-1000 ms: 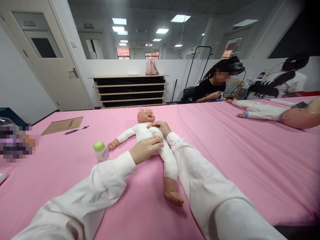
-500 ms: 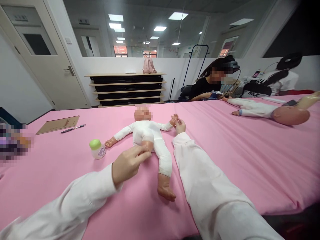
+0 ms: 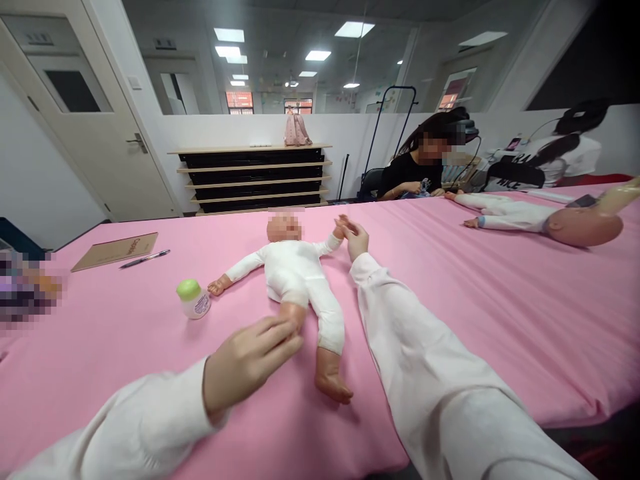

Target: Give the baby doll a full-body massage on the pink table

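A baby doll (image 3: 295,267) in a white bodysuit lies on its back on the pink sheet (image 3: 450,313), head away from me. My left hand (image 3: 255,357) is closed round the foot end of the doll's leg on the left; the foot is hidden by my fingers. With fingertips pinched, my right hand (image 3: 357,239) holds the doll's raised hand on the right. The doll's other arm lies stretched out, its hand beside a small white jar (image 3: 193,300) with a green lid. The other leg rests on the sheet, its foot bare.
A brown notebook (image 3: 115,251) and a pen (image 3: 145,259) lie at the back left. Another doll (image 3: 545,223) lies at the right. Across the table sits a person in black (image 3: 415,167); a second person (image 3: 575,150) is farther right. Shelves (image 3: 250,177) stand behind.
My left hand has drawn the doll's leg toward me, so it is straighter now. My right hand has lifted the doll's hand slightly up and away.
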Tool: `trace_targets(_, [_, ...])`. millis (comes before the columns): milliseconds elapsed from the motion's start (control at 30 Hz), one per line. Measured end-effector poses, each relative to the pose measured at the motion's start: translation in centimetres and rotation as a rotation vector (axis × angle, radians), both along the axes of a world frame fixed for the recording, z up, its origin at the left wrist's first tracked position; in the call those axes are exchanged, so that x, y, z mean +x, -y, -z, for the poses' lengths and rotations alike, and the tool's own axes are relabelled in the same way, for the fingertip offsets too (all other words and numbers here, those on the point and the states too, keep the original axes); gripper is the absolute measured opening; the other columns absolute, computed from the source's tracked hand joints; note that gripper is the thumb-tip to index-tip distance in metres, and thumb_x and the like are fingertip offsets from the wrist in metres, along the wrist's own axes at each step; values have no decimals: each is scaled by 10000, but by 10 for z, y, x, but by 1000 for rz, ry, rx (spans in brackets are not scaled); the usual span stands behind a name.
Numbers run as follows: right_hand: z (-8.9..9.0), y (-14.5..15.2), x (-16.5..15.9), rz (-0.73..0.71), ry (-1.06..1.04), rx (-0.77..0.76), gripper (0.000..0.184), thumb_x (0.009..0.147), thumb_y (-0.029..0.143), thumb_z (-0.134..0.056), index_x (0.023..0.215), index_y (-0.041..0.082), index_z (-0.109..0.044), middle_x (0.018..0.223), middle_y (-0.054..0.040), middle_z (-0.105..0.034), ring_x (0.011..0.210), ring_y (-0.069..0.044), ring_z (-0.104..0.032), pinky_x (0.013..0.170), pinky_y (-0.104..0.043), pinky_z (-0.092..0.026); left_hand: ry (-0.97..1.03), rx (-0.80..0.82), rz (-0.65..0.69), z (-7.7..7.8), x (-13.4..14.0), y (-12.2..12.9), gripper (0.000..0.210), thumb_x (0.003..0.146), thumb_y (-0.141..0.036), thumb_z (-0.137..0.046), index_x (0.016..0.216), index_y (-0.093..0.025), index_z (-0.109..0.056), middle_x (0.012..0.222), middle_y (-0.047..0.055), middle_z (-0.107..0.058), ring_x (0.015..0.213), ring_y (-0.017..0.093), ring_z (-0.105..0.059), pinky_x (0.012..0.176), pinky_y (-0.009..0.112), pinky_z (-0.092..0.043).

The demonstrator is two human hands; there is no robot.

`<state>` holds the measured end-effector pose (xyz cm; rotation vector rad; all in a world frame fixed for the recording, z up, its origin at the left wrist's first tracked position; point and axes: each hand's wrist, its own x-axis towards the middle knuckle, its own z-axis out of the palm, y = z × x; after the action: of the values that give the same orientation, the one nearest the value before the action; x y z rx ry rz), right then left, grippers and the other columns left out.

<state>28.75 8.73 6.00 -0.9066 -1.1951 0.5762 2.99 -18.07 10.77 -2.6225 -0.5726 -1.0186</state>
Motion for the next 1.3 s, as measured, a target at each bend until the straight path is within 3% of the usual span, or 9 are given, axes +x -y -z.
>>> trace_targets(100, [-19, 6, -36, -244, 243, 68, 233, 724, 272, -612, 925, 173, -677, 988, -38, -666, 936, -172, -606, 872, -304, -467, 0, -26, 49, -4, 19, -43, 305, 870, -25, -314, 1018, -144, -552, 1039, 80, -601, 1018, 160, -539, 816, 304, -502])
trace_targets(233, [-21, 15, -71, -552, 672, 49, 134, 695, 298, -638, 759, 216, -723, 844, -5, -687, 871, -159, -630, 858, -252, -461, -158, -134, 34, 12, 38, -94, 263, 858, -50, -360, 972, -145, -577, 1057, 73, -591, 978, 166, -548, 808, 300, -492])
trace_targets(367, [-13, 16, -78, -514, 612, 4, 187, 674, 364, -655, 666, 185, -711, 770, -6, -684, 851, -173, -634, 838, -261, -465, -176, -182, -12, 20, 41, -114, 277, 820, -29, -398, 991, -144, -583, 1089, 69, -578, 950, 171, -550, 818, 307, -482])
trace_targets(500, [-14, 7, -57, -353, 413, 8, 229, 711, 330, -621, 841, 153, -685, 918, -36, -682, 904, -179, -615, 862, -295, -461, -129, -171, 7, 7, 34, -85, 304, 833, -18, -350, 992, -139, -579, 1080, 82, -574, 970, 170, -541, 810, 304, -486])
trace_targets(633, [1, -5, -5, -37, -123, -33, 224, 734, 261, -602, 923, 140, -606, 1066, -84, -637, 969, -160, -599, 864, -313, -483, -128, -100, -18, -2, 18, -13, 321, 839, -25, -325, 1008, -142, -571, 951, 91, -601, 837, 164, -553, 681, 296, -511])
trace_targets(800, [47, -9, 51, 89, -497, -394, 212, 765, 304, -609, 881, 135, -553, 1059, -122, -629, 896, -175, -626, 737, -327, -545, -156, -67, -98, 24, -1, 54, 241, 860, -86, -380, 946, -117, -604, 807, 77, -628, 751, 168, -579, 619, 281, -535])
trace_targets(967, [62, -8, 63, 24, -482, -377, 143, 765, 224, -605, 852, 168, -505, 1054, -96, -629, 949, -166, -608, 777, -349, -537, -111, -21, -156, 55, -11, 60, 296, 885, -91, -333, 970, -109, -616, 868, 83, -655, 814, 173, -610, 716, 293, -549])
trace_targets(1100, [59, -6, 62, 173, -336, -442, 337, 704, 161, -621, 1007, 168, -473, 1144, -102, -562, 1045, -164, -564, 893, -359, -475, -71, -51, -125, 63, -12, 55, 253, 861, -87, -408, 1015, -123, -605, 884, 91, -657, 833, 172, -613, 720, 307, -551])
trace_targets(1300, [55, 12, 55, 386, 95, -427, 496, 655, 65, -530, 1144, 123, -470, 1208, -123, -490, 1193, -194, -439, 1059, -357, -287, 72, -429, 47, 66, -22, 50, 335, 870, -235, -444, 1194, -178, -508, 1114, 136, -593, 1031, 196, -567, 809, 339, -538])
